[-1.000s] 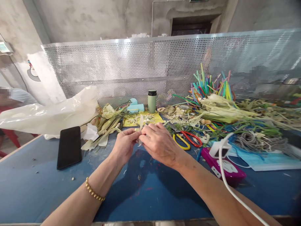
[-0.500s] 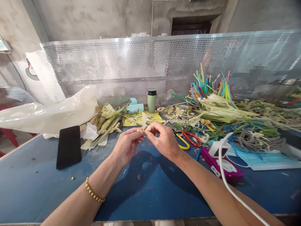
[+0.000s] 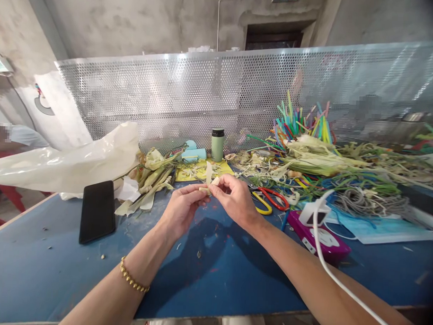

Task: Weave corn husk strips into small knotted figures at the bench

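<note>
Between my fingertips is a pale strip of corn husk, one end standing upright above the hands. My left hand pinches its lower part, fingers curled. From the other side my right hand grips it between thumb and forefinger, and the two hands nearly touch. Just right of my right hand lie scissors with red and yellow handles. Behind the hands a yellow sheet carries small pale scraps. Dried corn husks are heaped to the left of it.
A black phone lies at left beside a big plastic bag. At the back stands a green tumbler. To the right are a purple power strip with a white cable, a blue mask, husks and colourful pipe cleaners.
The fingers have shifted slightly on the husk strip, and its upright end leans a bit more to the right. Both hands stay in about the same place.
</note>
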Available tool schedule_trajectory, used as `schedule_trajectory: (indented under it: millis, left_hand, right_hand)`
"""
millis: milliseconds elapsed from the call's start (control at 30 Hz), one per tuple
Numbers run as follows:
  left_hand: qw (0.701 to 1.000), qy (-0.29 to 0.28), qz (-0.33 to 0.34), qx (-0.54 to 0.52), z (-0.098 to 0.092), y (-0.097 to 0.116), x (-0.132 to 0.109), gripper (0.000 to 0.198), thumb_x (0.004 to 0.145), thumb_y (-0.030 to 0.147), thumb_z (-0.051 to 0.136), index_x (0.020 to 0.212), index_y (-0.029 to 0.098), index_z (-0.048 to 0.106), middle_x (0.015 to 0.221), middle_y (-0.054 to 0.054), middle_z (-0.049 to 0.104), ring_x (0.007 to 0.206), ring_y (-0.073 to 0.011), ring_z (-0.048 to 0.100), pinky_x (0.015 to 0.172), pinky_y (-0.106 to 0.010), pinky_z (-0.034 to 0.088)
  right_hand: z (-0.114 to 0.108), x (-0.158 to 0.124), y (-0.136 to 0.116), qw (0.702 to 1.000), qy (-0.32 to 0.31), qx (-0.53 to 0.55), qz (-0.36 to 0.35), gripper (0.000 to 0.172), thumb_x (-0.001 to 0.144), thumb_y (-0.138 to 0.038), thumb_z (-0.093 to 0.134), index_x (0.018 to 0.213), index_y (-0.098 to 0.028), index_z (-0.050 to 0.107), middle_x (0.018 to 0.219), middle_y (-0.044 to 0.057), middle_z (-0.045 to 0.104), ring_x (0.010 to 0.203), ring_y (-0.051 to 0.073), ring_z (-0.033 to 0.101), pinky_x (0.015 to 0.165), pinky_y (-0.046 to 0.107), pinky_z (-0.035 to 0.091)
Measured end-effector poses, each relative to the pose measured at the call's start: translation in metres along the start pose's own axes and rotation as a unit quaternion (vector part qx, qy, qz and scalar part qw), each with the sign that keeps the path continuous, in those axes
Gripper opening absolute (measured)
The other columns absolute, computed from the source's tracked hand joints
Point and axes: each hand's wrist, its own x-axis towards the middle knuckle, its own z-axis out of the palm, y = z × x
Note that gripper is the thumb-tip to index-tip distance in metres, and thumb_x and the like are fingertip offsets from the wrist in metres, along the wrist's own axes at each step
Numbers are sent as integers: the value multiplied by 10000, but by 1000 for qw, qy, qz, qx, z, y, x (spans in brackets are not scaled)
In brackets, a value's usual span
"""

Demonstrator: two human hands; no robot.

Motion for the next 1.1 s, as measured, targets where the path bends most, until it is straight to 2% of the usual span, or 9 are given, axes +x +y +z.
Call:
schedule_trajectory:
  millis: [100,233,367,533,700,800,867,1000,1100]
  left_hand:
    - [999,-17,33,36,2,-2,-2,192,642,225,812,786,108,766,747,-47,675,670,-110,538,679,-250,409]
    - [990,8,91,112,3,-4,-2,155,668,267,808,714,130,750,664,-19,642,651,-110,503,665,-251,387]
    - [989,12,85,117,2,-3,-2,169,673,295,794,689,133,745,649,-23,639,661,-126,517,679,-261,391]
    - [990,5,72,121,-1,-1,0,152,682,281,778,696,134,743,664,-29,641,661,-124,521,684,-260,390]
    - [996,11,37,75,-5,3,2,153,651,257,795,673,121,729,642,-27,623,629,-115,537,649,-244,399]
    - [999,26,14,29,-8,5,4,153,625,232,809,667,111,725,633,-29,622,618,-114,555,626,-232,406]
    - [999,37,5,11,-10,6,6,153,605,214,814,657,105,721,630,-31,626,612,-115,563,612,-228,409]
    - [998,57,9,1,-12,5,9,164,585,197,818,672,96,723,636,-34,633,602,-114,562,597,-231,407]
    - [999,48,19,6,-11,4,8,169,609,214,819,686,98,722,643,-30,629,610,-107,553,609,-232,406]
  right_hand:
    - [0,1,0,1000,6,21,22,212,800,-313,622,669,-179,526,611,-17,554,561,112,493,546,244,388]
    - [2,0,0,997,14,49,62,242,773,-341,643,640,-183,518,564,-31,515,526,105,455,502,240,358]
    - [3,0,-1,994,9,62,91,196,762,-302,618,632,-180,538,550,-30,533,511,107,466,499,242,367]
    - [-1,2,-5,995,7,21,98,192,765,-273,602,611,-180,534,531,-32,537,505,107,463,512,245,358]
    - [-9,8,-5,997,15,-18,70,185,808,-298,602,677,-169,581,615,-18,573,573,114,489,557,243,362]
    - [-12,9,-4,996,-28,-60,58,262,879,-334,547,688,-163,600,612,-6,579,567,120,489,561,251,352]
    - [-12,7,-5,993,-38,-110,9,270,901,-306,533,685,-160,605,629,6,592,594,128,506,595,259,360]
    - [-8,1,-7,964,4,-237,-121,140,864,-197,606,737,-161,653,782,42,660,743,156,557,746,292,369]
    - [-6,0,-6,956,-26,-273,-105,198,862,-240,640,678,-168,663,730,44,668,678,152,549,710,299,354]
